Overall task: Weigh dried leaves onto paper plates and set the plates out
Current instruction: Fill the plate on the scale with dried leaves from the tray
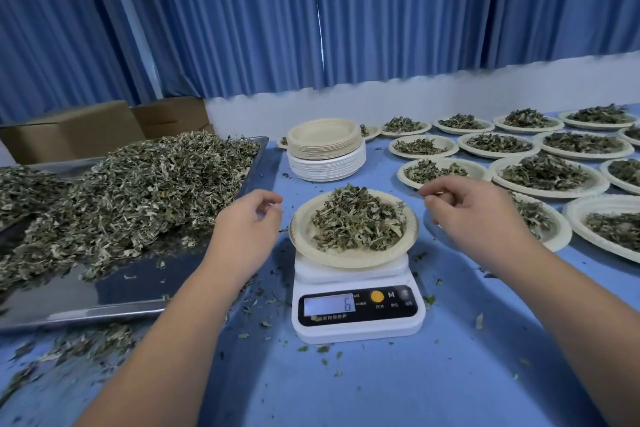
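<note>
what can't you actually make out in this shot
Scale display, head view: washed out by glare, only a 6 reads.
Scale button labels: too small.
Metal tray: cut off by the left edge.
Filled plate behind the right hand: partly hidden by it.
Whether the left hand or right hand pinches anything: too small.

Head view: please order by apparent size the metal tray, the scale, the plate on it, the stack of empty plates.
1. metal tray, clearly largest.
2. scale and plate on it: about alike, not ranked.
3. stack of empty plates, smallest, but farther away.
</note>
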Available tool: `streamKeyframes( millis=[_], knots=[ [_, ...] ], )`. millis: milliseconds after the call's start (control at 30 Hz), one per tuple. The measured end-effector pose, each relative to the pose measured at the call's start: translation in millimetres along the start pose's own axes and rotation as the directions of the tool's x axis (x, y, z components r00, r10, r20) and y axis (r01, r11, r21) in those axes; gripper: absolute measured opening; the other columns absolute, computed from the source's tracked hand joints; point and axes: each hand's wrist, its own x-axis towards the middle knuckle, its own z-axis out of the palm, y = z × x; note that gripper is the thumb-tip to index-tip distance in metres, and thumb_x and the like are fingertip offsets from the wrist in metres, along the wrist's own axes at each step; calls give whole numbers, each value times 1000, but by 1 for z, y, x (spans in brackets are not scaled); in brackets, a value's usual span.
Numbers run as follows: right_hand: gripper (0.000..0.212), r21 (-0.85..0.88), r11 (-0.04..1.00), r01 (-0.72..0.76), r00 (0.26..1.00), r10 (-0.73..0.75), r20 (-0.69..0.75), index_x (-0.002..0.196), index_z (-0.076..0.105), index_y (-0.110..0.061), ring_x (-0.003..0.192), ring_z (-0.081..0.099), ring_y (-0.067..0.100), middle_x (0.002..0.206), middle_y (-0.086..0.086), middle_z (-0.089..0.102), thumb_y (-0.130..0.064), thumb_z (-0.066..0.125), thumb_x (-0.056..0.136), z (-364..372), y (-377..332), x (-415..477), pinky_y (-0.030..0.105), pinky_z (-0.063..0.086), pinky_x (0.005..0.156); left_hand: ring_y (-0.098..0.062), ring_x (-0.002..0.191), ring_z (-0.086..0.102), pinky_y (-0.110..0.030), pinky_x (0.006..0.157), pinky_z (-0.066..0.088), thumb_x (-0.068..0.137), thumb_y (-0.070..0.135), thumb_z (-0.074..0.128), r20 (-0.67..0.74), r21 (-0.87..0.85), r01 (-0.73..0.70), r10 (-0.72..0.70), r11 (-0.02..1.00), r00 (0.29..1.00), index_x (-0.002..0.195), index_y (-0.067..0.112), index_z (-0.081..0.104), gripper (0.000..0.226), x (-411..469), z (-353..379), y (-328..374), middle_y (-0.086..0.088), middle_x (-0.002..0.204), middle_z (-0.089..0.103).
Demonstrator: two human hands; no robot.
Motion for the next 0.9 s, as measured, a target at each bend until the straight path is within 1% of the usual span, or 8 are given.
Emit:
streamKeyframes(
  millis=[33,100,200,333,433,533,700,900],
  knots=[
    [14,8,999,-43,999,42,24,92,67,-26,44,48,9,59,7,60,-15,59,90,1,1,1,23,44,49,-1,68,52,-6,53,36,97,23,53,11,6,-5,5,1000,1000,101,26,63,11,0,1,-1,11,80,58],
    [12,26,994,-107,991,104,87,100,63,-24,40,51,6,56,-2,59,-18,59,91,3,3,1,26,43,47,-3,72,55,-8,56,38,97,24,53,13,-2,1,-1,1000,1000,101,25,63,11,-1,1,-1,10,81,59],
    [13,97,976,-193,975,180,131,103,62,-20,40,52,9,60,-2,62,-19,58,91,4,4,1,26,42,42,-12,81,63,-26,64,46,97,26,51,8,-77,58,-58,995,998,102,26,63,14,-3,2,0,10,84,61],
    [12,172,942,-288,952,262,155,103,62,-16,41,52,14,59,-2,64,-19,58,91,5,4,2,26,41,41,-17,77,65,-36,68,53,97,28,50,35,-111,92,-88,990,995,101,26,62,13,-7,4,6,7,81,62],
    [10,199,928,-316,943,285,171,101,62,-16,41,51,15,59,-1,64,-17,58,92,6,4,1,25,40,40,-17,73,63,-34,63,50,97,29,49,53,-110,99,-94,989,994,102,24,60,13,-8,5,9,6,77,61],
    [6,220,914,-342,933,302,196,96,62,-17,40,51,14,63,2,64,-16,58,92,7,1,0,25,40,39,-13,66,58,-28,57,42,97,30,49,52,-78,100,-96,992,994,101,22,61,15,-8,4,8,6,72,60],
    [5,235,903,-360,925,311,219,92,62,-18,39,49,14,66,5,63,-16,58,93,6,-2,-2,24,39,38,-17,75,61,-30,63,44,98,31,48,56,-49,113,-110,992,992,101,19,62,19,-8,4,8,5,71,58],
    [5,279,874,-398,911,340,234,93,62,-15,38,48,14,62,5,60,-13,58,94,6,-4,-3,22,37,36,-16,64,55,-32,68,46,98,37,46,65,-5,116,-116,993,991,93,16,64,28,-7,2,6,-1,76,60]
  ],
)
